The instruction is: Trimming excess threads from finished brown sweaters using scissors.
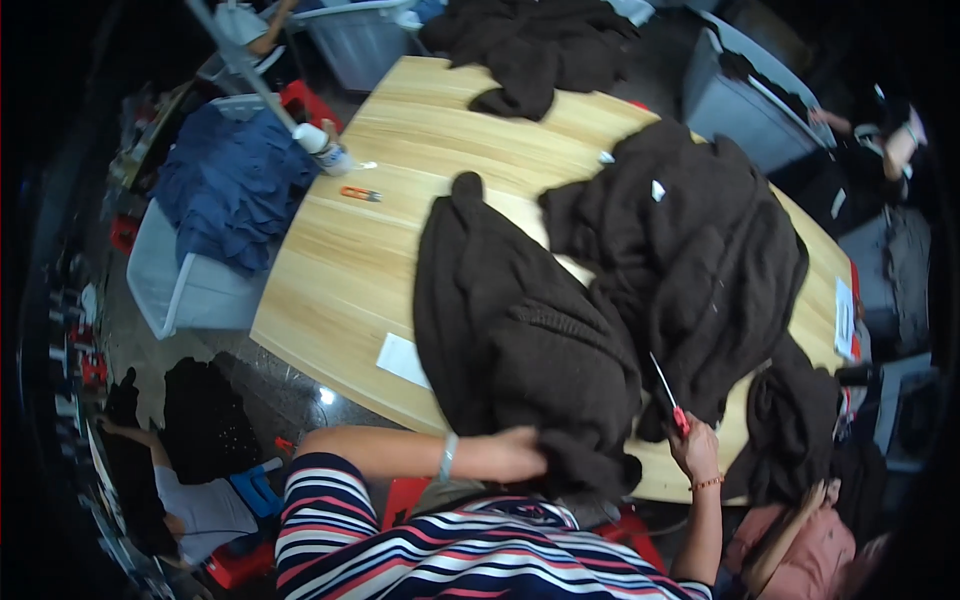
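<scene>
A dark brown knitted garment (pixel 520 350) lies bunched on the wooden table in front of me, its ribbed edge showing. My left hand (pixel 510 455) is at its near left edge, touching the fabric; the fingers are smeared by motion and partly lost against the knit. In my right hand (pixel 697 450) is a red-handled tool (pixel 665 385) with a long, thin metal blade, pointing away from me; its exact kind is unclear. Just beyond that blade rests a larger heap of dark brown knitwear (pixel 700 240) with small white tags.
The wooden table (pixel 340 250) bears a white paper (pixel 402 360), a small orange tool (pixel 361 194) and a white container (pixel 322 145). More knitwear (pixel 540 50) covers its far end. A bin (pixel 205 295) of blue garments stands left. Other people sit at lower left, lower right and far right.
</scene>
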The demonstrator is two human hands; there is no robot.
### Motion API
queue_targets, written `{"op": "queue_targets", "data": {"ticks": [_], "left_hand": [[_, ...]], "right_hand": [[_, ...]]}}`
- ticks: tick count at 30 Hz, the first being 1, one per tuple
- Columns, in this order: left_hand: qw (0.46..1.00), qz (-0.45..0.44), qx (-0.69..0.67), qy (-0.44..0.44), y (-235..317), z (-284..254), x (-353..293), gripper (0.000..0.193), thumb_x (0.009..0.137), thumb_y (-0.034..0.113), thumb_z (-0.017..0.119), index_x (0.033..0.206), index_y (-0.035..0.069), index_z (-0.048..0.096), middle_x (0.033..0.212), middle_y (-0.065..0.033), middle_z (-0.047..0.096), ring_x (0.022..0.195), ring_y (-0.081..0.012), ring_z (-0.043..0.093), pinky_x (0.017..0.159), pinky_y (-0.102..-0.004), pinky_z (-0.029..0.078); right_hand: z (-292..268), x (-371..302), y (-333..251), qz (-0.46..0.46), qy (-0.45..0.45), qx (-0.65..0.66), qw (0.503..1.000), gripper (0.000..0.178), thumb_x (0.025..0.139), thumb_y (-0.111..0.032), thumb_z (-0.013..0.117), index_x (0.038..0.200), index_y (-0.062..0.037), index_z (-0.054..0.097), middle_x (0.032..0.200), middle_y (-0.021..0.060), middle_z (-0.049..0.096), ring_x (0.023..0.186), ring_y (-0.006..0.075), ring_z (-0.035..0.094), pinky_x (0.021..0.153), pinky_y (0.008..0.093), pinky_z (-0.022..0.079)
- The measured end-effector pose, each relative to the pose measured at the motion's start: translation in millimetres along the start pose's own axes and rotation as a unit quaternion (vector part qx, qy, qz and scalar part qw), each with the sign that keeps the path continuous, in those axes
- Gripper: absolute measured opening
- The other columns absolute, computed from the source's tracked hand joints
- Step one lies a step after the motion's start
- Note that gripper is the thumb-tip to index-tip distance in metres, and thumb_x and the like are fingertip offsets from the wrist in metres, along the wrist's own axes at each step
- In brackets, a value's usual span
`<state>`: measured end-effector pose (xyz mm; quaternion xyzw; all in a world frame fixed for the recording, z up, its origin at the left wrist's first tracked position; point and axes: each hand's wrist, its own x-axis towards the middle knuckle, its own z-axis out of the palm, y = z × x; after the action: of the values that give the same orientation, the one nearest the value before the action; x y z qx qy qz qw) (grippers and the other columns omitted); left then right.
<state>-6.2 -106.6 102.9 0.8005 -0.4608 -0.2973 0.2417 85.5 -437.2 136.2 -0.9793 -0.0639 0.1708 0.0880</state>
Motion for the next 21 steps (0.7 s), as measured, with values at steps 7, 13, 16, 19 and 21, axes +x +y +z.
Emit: {"op": "queue_targets", "data": {"ticks": [7, 13, 16, 19, 21], "left_hand": [[0.880, -0.113, -0.176, 0.427, 23, -77, 25, 0.015, 0.084, 0.005, 0.064, 0.098, 0.003, 0.062, 0.089, -0.0113, 0.062, 0.081, -0.0272, 0.059, 0.073, -0.0347, 0.048], [0.703, -0.016, -0.442, 0.557, 57, -152, 13, 0.013, 0.097, 0.006, 0.055, 0.108, 0.000, 0.058, 0.100, -0.0033, 0.065, 0.092, -0.0079, 0.060, 0.080, -0.0256, 0.050], [0.642, -0.040, -0.539, 0.544, 15, -137, -1, 0.016, 0.098, 0.006, 0.055, 0.112, 0.000, 0.058, 0.103, -0.0046, 0.067, 0.091, -0.0103, 0.063, 0.082, -0.0252, 0.052], [0.576, -0.147, -0.645, 0.481, -13, -85, 5, 0.016, 0.097, 0.010, 0.058, 0.111, 0.005, 0.061, 0.103, -0.0024, 0.068, 0.086, -0.0123, 0.067, 0.073, -0.0297, 0.059], [0.571, -0.157, -0.651, 0.475, -21, -65, 16, 0.018, 0.096, 0.011, 0.059, 0.113, 0.007, 0.062, 0.103, -0.0022, 0.068, 0.086, -0.0130, 0.068, 0.071, -0.0316, 0.060]], "right_hand": [[-4, -34, -39, -0.067, 0.024, 0.354, 0.932, 0.045, 0.082, -0.027, 0.076, 0.122, -0.0129, 0.060, 0.093, 0.0180, 0.069, 0.089, 0.0370, 0.068, 0.075, 0.0387, 0.053], [8, -54, -27, -0.036, -0.047, 0.239, 0.969, 0.049, 0.086, -0.031, 0.070, 0.129, -0.0133, 0.057, 0.095, 0.0216, 0.068, 0.089, 0.0364, 0.068, 0.080, 0.0429, 0.052], [14, -79, -16, -0.023, -0.026, 0.214, 0.976, 0.043, 0.088, -0.038, 0.066, 0.124, -0.0141, 0.059, 0.091, 0.0206, 0.069, 0.085, 0.0403, 0.067, 0.077, 0.0470, 0.052], [-1, -91, -23, -0.042, -0.006, 0.216, 0.975, 0.042, 0.088, -0.037, 0.066, 0.122, -0.0140, 0.059, 0.087, 0.0208, 0.069, 0.082, 0.0401, 0.067, 0.075, 0.0466, 0.052], [-17, -97, -35, -0.111, 0.009, 0.214, 0.971, 0.036, 0.088, -0.036, 0.065, 0.116, -0.0133, 0.062, 0.082, 0.0200, 0.068, 0.078, 0.0397, 0.067, 0.071, 0.0466, 0.052]]}}
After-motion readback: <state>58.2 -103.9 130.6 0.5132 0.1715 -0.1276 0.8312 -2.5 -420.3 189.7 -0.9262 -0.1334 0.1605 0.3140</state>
